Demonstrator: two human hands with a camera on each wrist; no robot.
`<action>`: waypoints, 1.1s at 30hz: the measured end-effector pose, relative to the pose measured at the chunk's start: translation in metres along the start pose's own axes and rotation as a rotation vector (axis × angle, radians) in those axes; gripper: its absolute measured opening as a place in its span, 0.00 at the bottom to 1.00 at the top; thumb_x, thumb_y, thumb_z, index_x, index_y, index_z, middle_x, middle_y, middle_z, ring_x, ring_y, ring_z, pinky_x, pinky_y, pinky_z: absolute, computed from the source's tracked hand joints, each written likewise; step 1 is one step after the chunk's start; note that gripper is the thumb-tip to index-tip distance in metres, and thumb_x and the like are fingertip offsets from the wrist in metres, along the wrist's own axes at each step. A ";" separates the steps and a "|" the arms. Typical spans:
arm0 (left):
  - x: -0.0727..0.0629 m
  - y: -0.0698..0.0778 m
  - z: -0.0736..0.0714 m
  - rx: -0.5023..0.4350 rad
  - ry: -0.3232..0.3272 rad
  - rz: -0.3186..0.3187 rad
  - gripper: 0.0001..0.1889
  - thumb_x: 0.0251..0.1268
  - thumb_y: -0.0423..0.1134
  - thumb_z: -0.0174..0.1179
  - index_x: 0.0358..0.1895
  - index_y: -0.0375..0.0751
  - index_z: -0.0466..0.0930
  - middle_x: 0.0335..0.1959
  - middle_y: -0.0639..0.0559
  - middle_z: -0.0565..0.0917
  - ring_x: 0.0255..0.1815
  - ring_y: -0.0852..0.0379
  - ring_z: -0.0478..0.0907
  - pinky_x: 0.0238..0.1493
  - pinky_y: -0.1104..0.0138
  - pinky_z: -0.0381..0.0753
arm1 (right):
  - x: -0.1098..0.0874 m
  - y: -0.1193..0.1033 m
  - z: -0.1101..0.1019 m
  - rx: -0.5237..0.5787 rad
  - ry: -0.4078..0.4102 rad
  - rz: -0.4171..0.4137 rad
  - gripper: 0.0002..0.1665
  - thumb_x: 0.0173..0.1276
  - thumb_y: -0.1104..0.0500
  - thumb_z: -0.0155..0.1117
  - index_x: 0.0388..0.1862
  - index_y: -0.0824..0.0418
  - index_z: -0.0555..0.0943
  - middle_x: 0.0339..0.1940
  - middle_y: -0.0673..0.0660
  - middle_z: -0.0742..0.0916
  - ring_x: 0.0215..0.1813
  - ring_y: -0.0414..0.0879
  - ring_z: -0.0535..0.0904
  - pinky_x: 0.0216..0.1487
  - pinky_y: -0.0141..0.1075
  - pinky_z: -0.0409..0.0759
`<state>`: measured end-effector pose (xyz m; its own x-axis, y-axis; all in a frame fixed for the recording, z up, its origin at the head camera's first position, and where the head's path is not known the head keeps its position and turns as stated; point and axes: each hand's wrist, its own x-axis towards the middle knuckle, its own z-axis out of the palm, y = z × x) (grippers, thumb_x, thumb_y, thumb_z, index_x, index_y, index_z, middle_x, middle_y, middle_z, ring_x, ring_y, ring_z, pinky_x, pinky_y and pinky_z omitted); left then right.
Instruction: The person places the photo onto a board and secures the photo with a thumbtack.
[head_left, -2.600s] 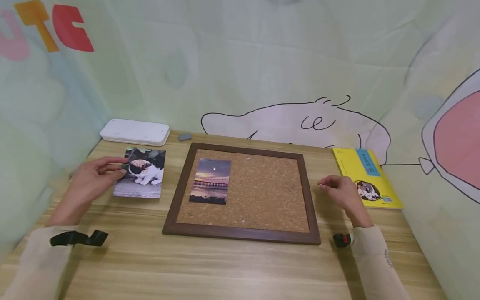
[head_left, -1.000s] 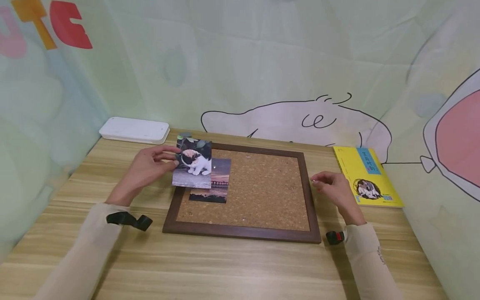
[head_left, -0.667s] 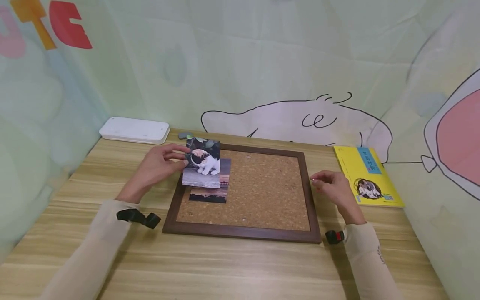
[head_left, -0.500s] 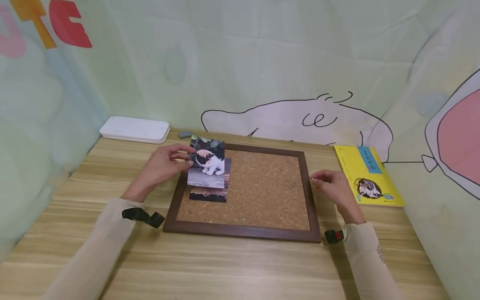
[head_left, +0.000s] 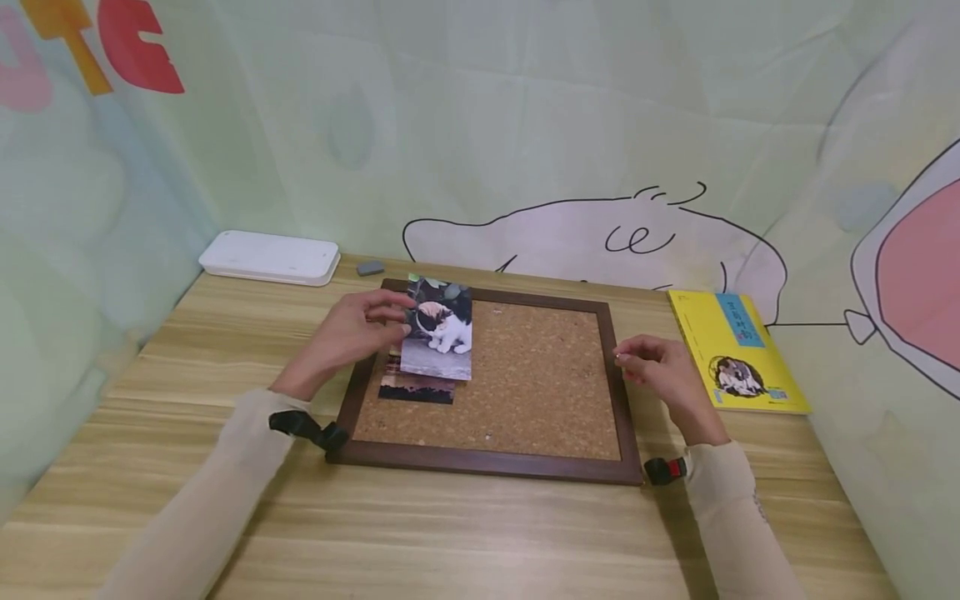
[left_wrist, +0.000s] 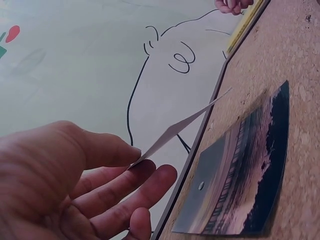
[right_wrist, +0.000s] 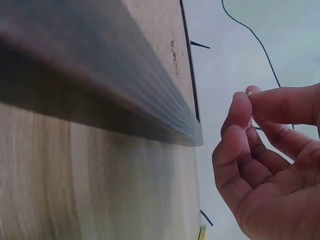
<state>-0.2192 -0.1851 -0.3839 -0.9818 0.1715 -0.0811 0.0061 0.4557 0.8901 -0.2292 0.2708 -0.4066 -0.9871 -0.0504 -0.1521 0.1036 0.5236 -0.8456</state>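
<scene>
My left hand (head_left: 356, 327) pinches the left edge of a cat photo (head_left: 442, 333) between thumb and fingers. The photo hovers over the left part of a framed corkboard (head_left: 547, 383). Beneath it, a sunset photo (left_wrist: 235, 175) lies on the cork with a round thumbtack (left_wrist: 201, 186) in it; in the head view the cat photo hides most of it. At the board's right rim, my right hand (head_left: 660, 375) pinches a tiny pale thumbtack (right_wrist: 249, 94) between thumb and forefinger, mostly covered by the fingertips.
Small tacks sit in the cork near its top edge and its bottom edge (head_left: 488, 437). A white case (head_left: 270, 257) and a grey eraser-like block (head_left: 370, 268) stand at the back left. To the right lies a yellow book (head_left: 738, 350). A printed cloth wall borders the table.
My left hand has carried the cat photo rightward from the table onto the area above the board, covering the sunset photo. My right hand has shifted slightly left to the board's rim.
</scene>
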 end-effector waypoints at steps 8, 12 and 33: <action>0.009 0.003 0.013 -0.011 -0.010 0.021 0.24 0.71 0.33 0.67 0.69 0.40 0.81 0.64 0.34 0.87 0.42 0.54 0.91 0.56 0.56 0.89 | 0.003 -0.002 -0.001 0.096 -0.021 -0.021 0.13 0.80 0.60 0.63 0.54 0.70 0.83 0.33 0.43 0.87 0.34 0.40 0.81 0.42 0.35 0.84; 0.013 0.005 0.022 -0.005 -0.010 0.029 0.24 0.71 0.32 0.67 0.69 0.39 0.81 0.64 0.33 0.86 0.46 0.50 0.91 0.54 0.55 0.90 | 0.004 -0.005 0.002 0.111 -0.023 -0.013 0.14 0.81 0.61 0.62 0.55 0.70 0.83 0.35 0.44 0.87 0.35 0.40 0.82 0.44 0.34 0.84; 0.026 0.016 0.049 -0.060 -0.090 0.090 0.24 0.70 0.29 0.67 0.69 0.35 0.80 0.64 0.28 0.85 0.47 0.44 0.92 0.48 0.52 0.93 | 0.009 -0.015 0.010 0.114 -0.035 -0.017 0.13 0.81 0.61 0.61 0.55 0.68 0.83 0.36 0.47 0.86 0.36 0.43 0.81 0.44 0.35 0.82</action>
<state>-0.2353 -0.1303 -0.3943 -0.9569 0.2881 -0.0377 0.0790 0.3827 0.9205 -0.2387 0.2542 -0.4002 -0.9841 -0.0892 -0.1538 0.1024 0.4228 -0.9004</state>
